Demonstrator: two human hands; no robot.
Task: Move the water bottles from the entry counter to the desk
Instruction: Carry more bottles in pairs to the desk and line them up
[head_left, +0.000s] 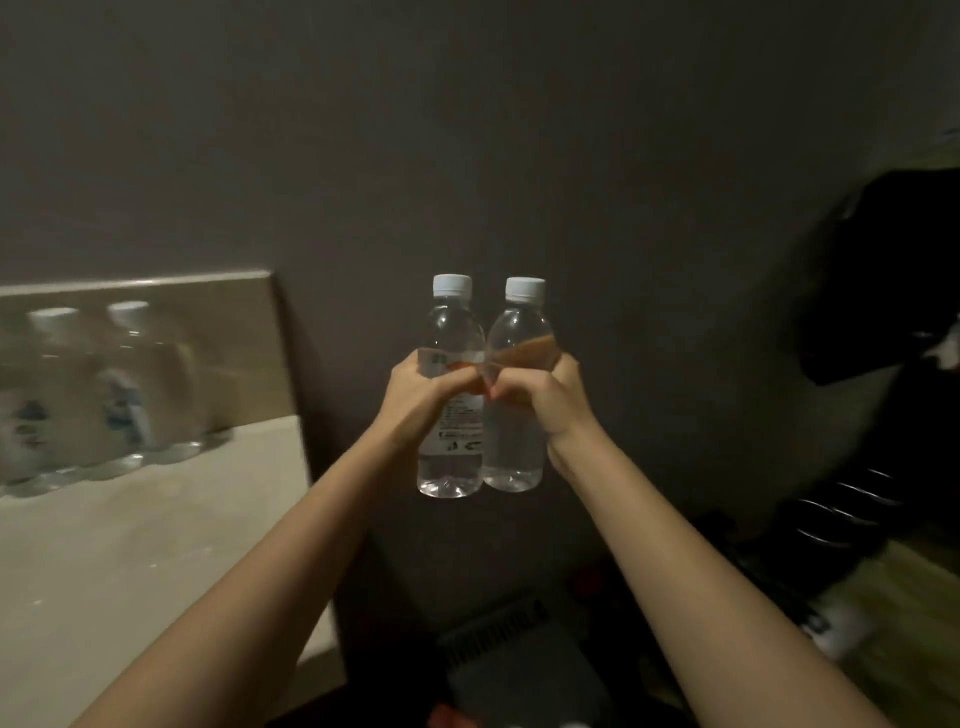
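Head | two held bottles: left hand one bottle, right hand one

Clear glossy plastic bottles, matt stone-like counter.

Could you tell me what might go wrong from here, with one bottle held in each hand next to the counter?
1. The left bottle and right bottle are touching in mid-air; a knock between them could loosen a grip.
2. The left hand and right hand each hold around the smooth middle, so a bottle may slip.
3. The left arm is close above the counter, where more bottles stand; a swing could topple them.
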